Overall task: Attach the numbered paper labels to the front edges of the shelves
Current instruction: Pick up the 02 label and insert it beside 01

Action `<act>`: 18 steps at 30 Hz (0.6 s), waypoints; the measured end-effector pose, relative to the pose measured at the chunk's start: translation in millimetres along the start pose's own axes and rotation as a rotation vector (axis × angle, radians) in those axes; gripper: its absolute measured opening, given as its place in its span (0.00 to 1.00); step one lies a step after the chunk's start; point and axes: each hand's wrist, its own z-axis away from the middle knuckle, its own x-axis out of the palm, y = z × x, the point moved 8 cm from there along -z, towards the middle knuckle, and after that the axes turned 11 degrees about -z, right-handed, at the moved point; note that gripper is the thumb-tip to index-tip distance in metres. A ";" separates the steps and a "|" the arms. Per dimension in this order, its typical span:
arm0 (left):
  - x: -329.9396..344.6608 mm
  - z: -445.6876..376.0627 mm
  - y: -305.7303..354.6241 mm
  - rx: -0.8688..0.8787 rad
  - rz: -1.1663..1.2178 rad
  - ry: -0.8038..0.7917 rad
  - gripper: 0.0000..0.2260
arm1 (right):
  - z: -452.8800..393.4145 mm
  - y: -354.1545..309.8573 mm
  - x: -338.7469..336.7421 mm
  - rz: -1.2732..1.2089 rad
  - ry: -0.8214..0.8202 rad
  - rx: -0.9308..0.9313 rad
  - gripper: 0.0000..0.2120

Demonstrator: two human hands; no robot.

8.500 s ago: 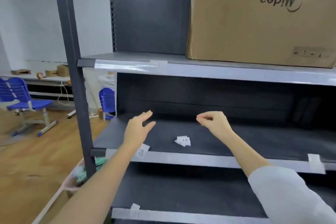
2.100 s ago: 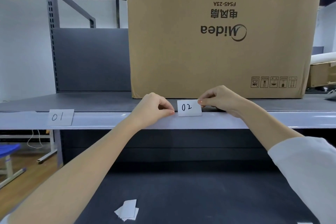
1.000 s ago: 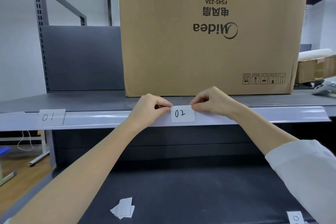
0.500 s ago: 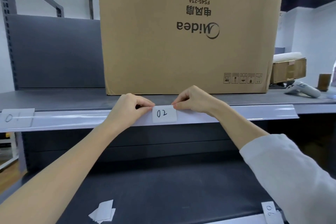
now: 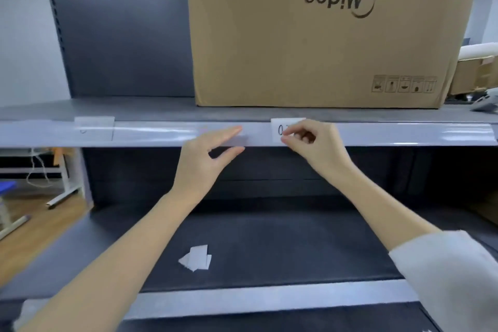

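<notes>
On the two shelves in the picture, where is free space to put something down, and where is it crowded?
On the upper shelf, the stretch left of the cardboard box is bare back to the grey panel. On the lower shelf, the dark surface right of the loose paper labels is free. It is crowded at the upper front edge, where the left hand and right hand work at the 02 label.
</notes>
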 end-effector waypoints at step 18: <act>-28.7 199.7 -144.6 -0.525 -0.376 -0.351 0.22 | 145.3 85.0 135.0 0.093 -0.438 0.328 0.21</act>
